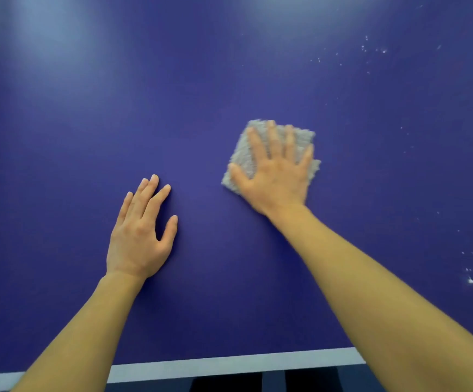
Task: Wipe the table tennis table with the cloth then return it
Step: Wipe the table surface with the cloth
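The right hand (275, 174) lies flat with fingers spread on a folded, nubbly grey cloth (269, 154), pressing it onto the deep blue table tennis table (88, 123), right of centre. The left hand (142, 230) rests palm-down on the bare surface nearby, fingers straight, holding nothing. White specks (382, 50) dot the table's right side. A white edge line (229, 363) runs along the near rim.

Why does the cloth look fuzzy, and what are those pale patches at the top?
Head view: the cloth and right hand are smeared by motion blur; the left hand is sharper. Head view, top: the pale patches look like light glare on the table.
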